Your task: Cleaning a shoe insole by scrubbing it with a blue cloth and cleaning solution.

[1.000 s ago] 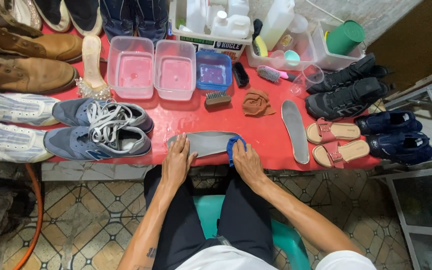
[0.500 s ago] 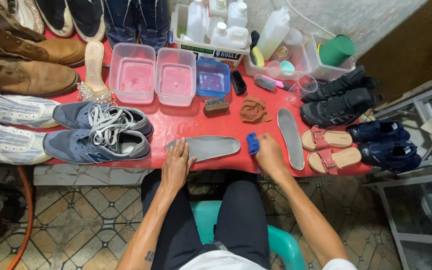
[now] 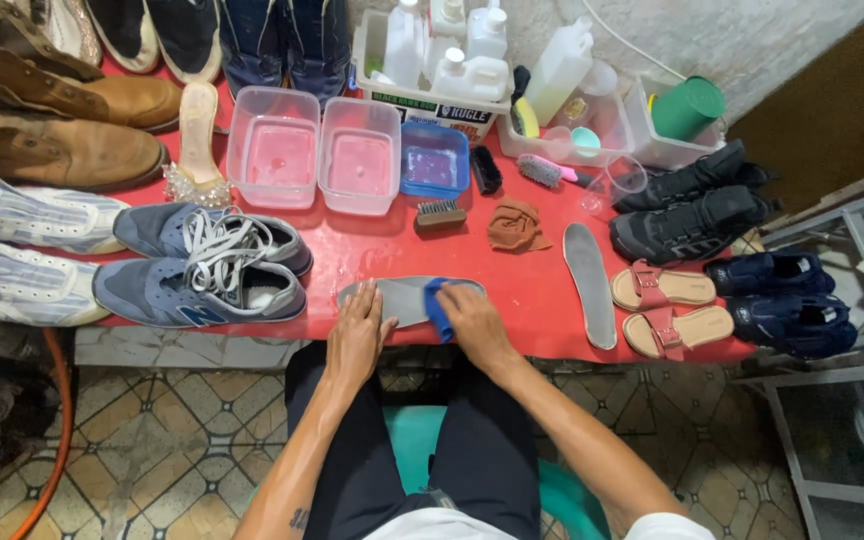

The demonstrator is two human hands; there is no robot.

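A grey insole [image 3: 402, 296] lies flat near the front edge of the red table [image 3: 512, 280]. My left hand [image 3: 359, 335] presses down on its left end, fingers spread. My right hand [image 3: 474, 320] grips a blue cloth [image 3: 436, 306] and holds it against the middle of the insole. A second grey insole [image 3: 590, 281] lies to the right, apart from both hands.
Blue-grey sneakers [image 3: 202, 268] sit to the left, brown boots [image 3: 62, 120] behind them. Two clear tubs [image 3: 317, 150], a blue tub [image 3: 434, 160], a brush [image 3: 440, 214] and a brown rag [image 3: 515, 226] lie behind the insole. Pink sandals [image 3: 667, 308], black shoes [image 3: 687, 205] and navy shoes [image 3: 782, 295] crowd the right.
My right hand slid the blue cloth out toward the insole's right end, then back left to its middle. My left hand stayed on the left end.
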